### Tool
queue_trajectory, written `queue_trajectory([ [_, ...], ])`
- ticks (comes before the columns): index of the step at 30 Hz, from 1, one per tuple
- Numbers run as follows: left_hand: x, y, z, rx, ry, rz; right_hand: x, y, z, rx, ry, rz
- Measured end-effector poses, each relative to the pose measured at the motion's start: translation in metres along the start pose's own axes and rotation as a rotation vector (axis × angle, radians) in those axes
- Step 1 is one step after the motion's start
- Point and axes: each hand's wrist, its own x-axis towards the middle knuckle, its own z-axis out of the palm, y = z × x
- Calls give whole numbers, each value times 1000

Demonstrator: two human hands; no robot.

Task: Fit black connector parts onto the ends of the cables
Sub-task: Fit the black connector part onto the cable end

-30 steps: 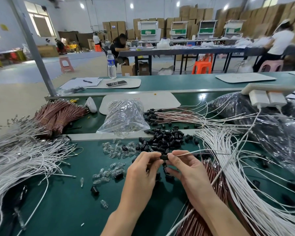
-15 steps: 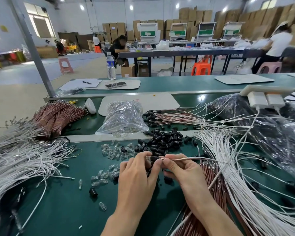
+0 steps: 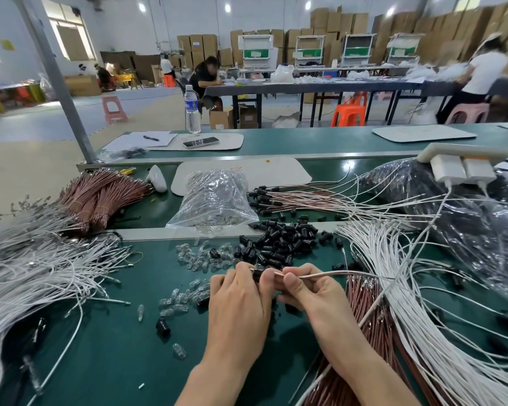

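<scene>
Black connector part [image 3: 258, 272] pinched between curled thumb and fingertips of the left hand [image 3: 241, 303]; only a sliver of it shows. Right hand [image 3: 308, 291] pinches a pinkish cable [image 3: 320, 274] close to its end, other fingers folded under, tip aimed at the part. A grip this near the end likely keeps the thin cable from buckling as it is pushed in. Whether it is fully seated: cannot tell, fingers hide the joint. Both hands are raised just above the green bench [image 3: 115, 347], cable trailing off to the right. Loose pile of black parts [image 3: 279, 244] just beyond the fingertips, probably kept there for quick picking. Scatter of small clear pieces [image 3: 194, 259] beyond and left of the left hand. Brown cables [image 3: 361, 303] lie under and right of the right hand, white cables [image 3: 393, 288] further right, so the supply is on the feeding side. Cables already capped in black [image 3: 276, 196] lie past the pile, out of the way. Containers: a clear plastic bag [image 3: 217, 197] slumps beyond the left hand, small clear pieces gathered along its near edge. A dark plastic bag [image 3: 467, 218] lies well right of the right hand, contents not legible.
</scene>
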Motion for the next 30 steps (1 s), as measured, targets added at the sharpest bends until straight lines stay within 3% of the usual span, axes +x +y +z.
queue_trajectory([
  [13,-2,1,-3,-65,-67,-14,3,1,-4,140,-57,46],
  [16,0,4,-7,-330,-35,-140,3,-5,-1,185,-11,42],
  [22,17,0,-33,-945,107,-456,1,-23,-15,291,245,-1],
  [25,20,-8,-46,-1178,148,-595,-1,-29,-14,257,251,-18],
  [30,26,-14,-68,-1342,314,-679,-7,-44,-8,56,204,-116],
])
